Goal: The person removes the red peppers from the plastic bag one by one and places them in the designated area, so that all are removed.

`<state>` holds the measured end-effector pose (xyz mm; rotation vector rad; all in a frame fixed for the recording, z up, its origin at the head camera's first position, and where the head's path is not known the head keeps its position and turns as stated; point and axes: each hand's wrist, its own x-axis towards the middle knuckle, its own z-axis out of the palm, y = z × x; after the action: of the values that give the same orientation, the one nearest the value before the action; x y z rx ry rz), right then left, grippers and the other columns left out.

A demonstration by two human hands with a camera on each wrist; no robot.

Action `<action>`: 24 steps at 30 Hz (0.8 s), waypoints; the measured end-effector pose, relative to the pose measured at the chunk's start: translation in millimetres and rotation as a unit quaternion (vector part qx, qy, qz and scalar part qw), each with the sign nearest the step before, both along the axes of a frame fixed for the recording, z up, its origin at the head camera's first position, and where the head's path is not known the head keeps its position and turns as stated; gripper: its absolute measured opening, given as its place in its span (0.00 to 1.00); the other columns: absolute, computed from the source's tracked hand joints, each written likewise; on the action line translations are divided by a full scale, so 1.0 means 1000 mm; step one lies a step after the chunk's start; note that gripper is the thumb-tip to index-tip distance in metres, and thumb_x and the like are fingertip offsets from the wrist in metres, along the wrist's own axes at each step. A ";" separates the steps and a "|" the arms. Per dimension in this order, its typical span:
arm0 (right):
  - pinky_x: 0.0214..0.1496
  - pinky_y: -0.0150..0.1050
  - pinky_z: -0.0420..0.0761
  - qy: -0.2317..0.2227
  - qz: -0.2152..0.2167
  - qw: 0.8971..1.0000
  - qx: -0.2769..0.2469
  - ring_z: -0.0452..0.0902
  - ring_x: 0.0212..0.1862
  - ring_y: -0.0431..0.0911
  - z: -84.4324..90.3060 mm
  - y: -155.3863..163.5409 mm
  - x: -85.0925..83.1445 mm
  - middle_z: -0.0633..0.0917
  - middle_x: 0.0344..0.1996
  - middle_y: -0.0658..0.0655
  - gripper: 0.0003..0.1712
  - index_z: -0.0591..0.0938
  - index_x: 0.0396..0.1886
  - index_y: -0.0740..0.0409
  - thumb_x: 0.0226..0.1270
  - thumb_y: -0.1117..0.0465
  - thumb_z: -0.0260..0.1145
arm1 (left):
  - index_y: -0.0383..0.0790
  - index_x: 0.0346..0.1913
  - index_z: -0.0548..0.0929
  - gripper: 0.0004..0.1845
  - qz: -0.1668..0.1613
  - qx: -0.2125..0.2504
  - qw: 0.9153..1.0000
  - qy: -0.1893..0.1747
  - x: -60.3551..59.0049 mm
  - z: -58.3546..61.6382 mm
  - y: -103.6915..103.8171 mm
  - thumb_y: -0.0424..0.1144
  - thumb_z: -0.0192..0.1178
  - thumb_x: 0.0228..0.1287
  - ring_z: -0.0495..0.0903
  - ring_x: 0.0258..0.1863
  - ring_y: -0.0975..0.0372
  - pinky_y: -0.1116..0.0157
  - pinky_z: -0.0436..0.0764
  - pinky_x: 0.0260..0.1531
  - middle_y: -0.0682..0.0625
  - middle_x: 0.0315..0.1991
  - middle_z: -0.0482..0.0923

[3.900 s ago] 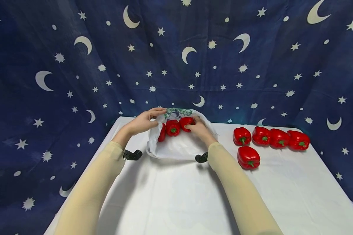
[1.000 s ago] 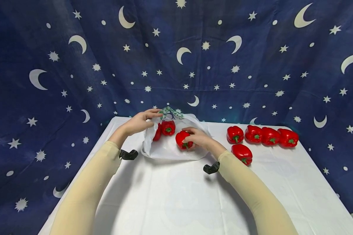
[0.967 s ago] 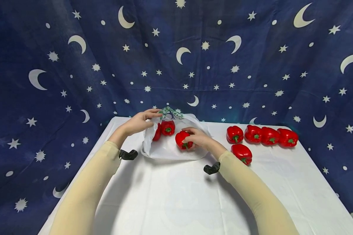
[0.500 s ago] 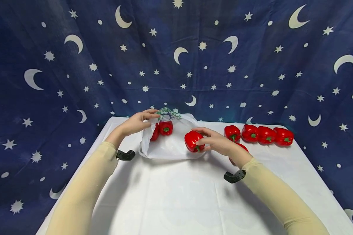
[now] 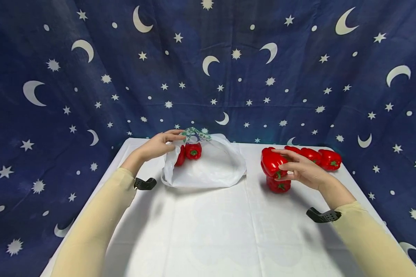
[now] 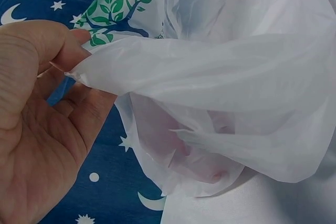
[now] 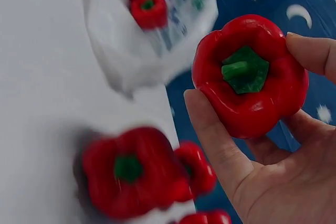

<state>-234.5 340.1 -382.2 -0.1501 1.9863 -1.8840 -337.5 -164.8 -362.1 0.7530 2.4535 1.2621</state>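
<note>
A red bell pepper (image 5: 272,163), green stalk turned toward the person, is held up over the right part of the tabletop (image 5: 201,227), in front of the back edge. The right hand (image 5: 306,171) has it, thumb and fingers spread about as wide as the fruit and bent round its sides. Seen from the right wrist, it sits apart from the peppers below. From the head view it overlaps a lower pepper (image 5: 278,187) lying on the white cover. Just behind and to the right, more peppers (image 5: 311,154) line up by the back edge toward the back right corner, partly hidden by the hand. Left of these, near the back edge, a white plastic bag (image 5: 216,171) lies with its mouth open; two peppers (image 5: 193,151) rest inside against its left wall. The left hand (image 5: 156,146) pinches the bag's rim near the back left corner, thumb and fingers nearly closed on the film. Behind the tabletop hangs a dark blue curtain (image 5: 180,119) patterned with moons and stars.
</note>
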 end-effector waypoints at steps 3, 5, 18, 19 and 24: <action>0.56 0.54 0.81 0.006 -0.018 1.000 -0.004 0.68 0.64 0.54 0.000 0.023 0.005 0.59 0.71 0.57 0.41 0.57 0.81 0.55 0.73 0.68 0.61 | 0.44 0.72 0.76 0.29 0.002 -0.003 1.000 -0.003 0.000 0.000 -0.001 0.29 0.50 0.69 0.60 0.75 0.55 0.55 0.70 0.45 0.58 0.79 0.56; 0.56 0.53 0.81 0.005 -0.030 0.999 -0.012 0.73 0.61 0.50 -0.002 0.038 0.008 0.62 0.69 0.55 0.39 0.57 0.80 0.55 0.74 0.68 0.60 | 0.44 0.73 0.75 0.29 0.003 -0.007 1.000 -0.004 0.001 0.000 -0.001 0.29 0.49 0.70 0.60 0.75 0.55 0.55 0.70 0.45 0.59 0.79 0.55; 0.55 0.54 0.82 -0.069 -0.101 0.992 -0.044 0.84 0.51 0.45 -0.049 0.106 0.015 0.80 0.53 0.42 0.30 0.68 0.75 0.42 0.77 0.64 0.58 | 0.45 0.73 0.75 0.29 0.009 -0.011 1.000 -0.014 0.002 -0.001 0.000 0.29 0.48 0.70 0.57 0.77 0.54 0.53 0.70 0.48 0.57 0.80 0.54; 0.55 0.53 0.82 -0.071 -0.105 0.991 -0.037 0.83 0.51 0.45 -0.051 0.106 0.015 0.79 0.53 0.42 0.29 0.68 0.74 0.41 0.77 0.63 0.59 | 0.44 0.72 0.76 0.29 0.008 -0.011 1.000 -0.014 0.001 -0.001 0.000 0.29 0.48 0.70 0.57 0.77 0.53 0.53 0.70 0.48 0.57 0.80 0.54; 0.56 0.53 0.81 -0.074 -0.111 0.991 0.002 0.79 0.52 0.43 -0.062 0.103 0.014 0.70 0.60 0.49 0.31 0.68 0.74 0.40 0.76 0.61 0.61 | 0.44 0.72 0.76 0.28 0.007 -0.014 1.000 -0.005 -0.002 -0.002 0.001 0.29 0.49 0.69 0.58 0.77 0.53 0.54 0.70 0.47 0.56 0.80 0.55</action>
<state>-220.4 443.4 -444.4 0.2156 1.9739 -1.9620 -339.5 -164.3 -363.7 0.7228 2.4670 1.2312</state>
